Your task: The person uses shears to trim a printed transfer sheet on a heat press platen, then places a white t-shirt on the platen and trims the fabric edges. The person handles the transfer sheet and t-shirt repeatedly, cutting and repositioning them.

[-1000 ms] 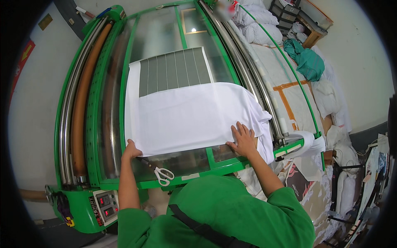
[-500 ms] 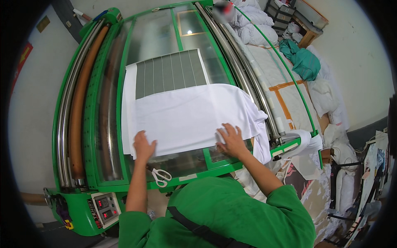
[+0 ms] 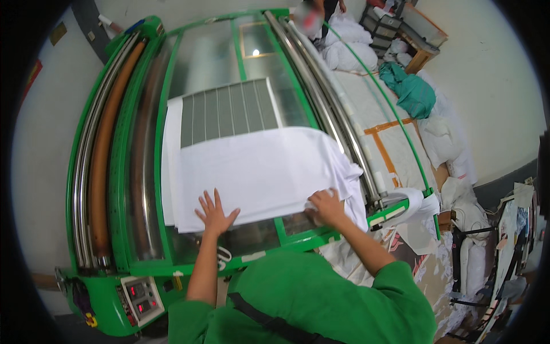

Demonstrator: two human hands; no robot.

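Observation:
White fabric (image 3: 252, 172) lies over a grey sheet with pale stripes (image 3: 229, 114) on the metal-topped bed of a green roller machine (image 3: 281, 229). The sheet's far part shows beyond the fabric's fold. My left hand (image 3: 215, 219) rests on the fabric's near left part, fingers spread. At the near right edge, my right hand (image 3: 326, 207) has its fingers bent round the fabric; its fingertips are partly hidden. The cloth bunches and hangs beyond it on the right. White-handled scissors (image 3: 224, 259) lie at the bed's near edge, partly behind my left forearm.
A brown roller (image 3: 117, 149) and metal rollers run along the left; more metal rollers (image 3: 326, 109) line the right. A control panel (image 3: 139, 298) sits front left. White bundles (image 3: 350, 51), a teal bag (image 3: 412, 92) and another person (image 3: 329, 11) are at far right.
My left hand has moved right and spread its fingers on the fabric. My right hand's fingers have curled in at the edge. The whole view has shifted slightly.

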